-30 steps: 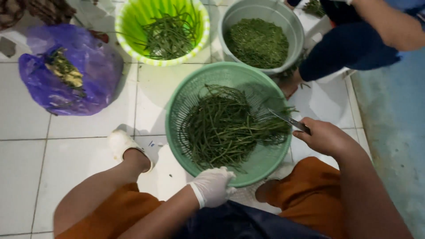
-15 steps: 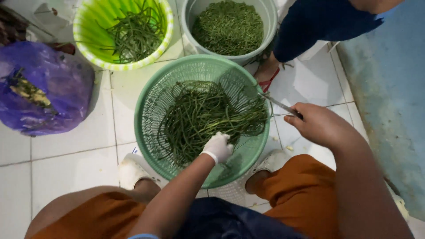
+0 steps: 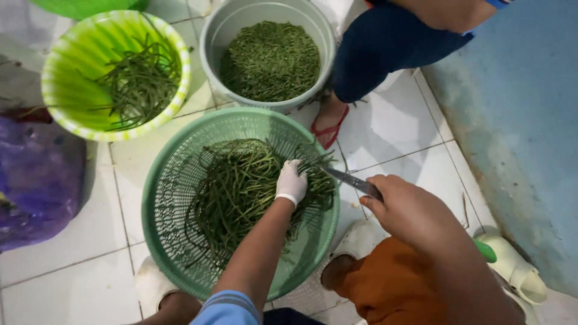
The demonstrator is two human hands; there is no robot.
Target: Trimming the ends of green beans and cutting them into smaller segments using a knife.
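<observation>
Your left hand [image 3: 291, 182], in a white glove, is down in the green basket [image 3: 158, 204] and closed over a bunch of the long green stalks [image 3: 235, 186] at the right of the heap. Your right hand [image 3: 404, 207] is closed around the handle of a knife [image 3: 348, 178] — its blade points left, tip just beside the gloved hand, over the basket's right rim. The basket sits on the white tiled floor [image 3: 78, 241] between your knees, and the stalks fill its middle in a loose tangle.

Far left stands a lime-green bowl [image 3: 66, 78] with a smaller lot of stalks. Far centre, touching the basket's far rim or nearly so, a grey bucket [image 3: 241, 24] holds finely cut green pieces [image 3: 271, 60]. A purple plastic bag [image 3: 36, 180] lies at the left edge. Another person's leg in dark blue trousers [image 3: 385, 48] is at the far right — their foot in a red sandal [image 3: 328, 126] rests just beside the bucket.
</observation>
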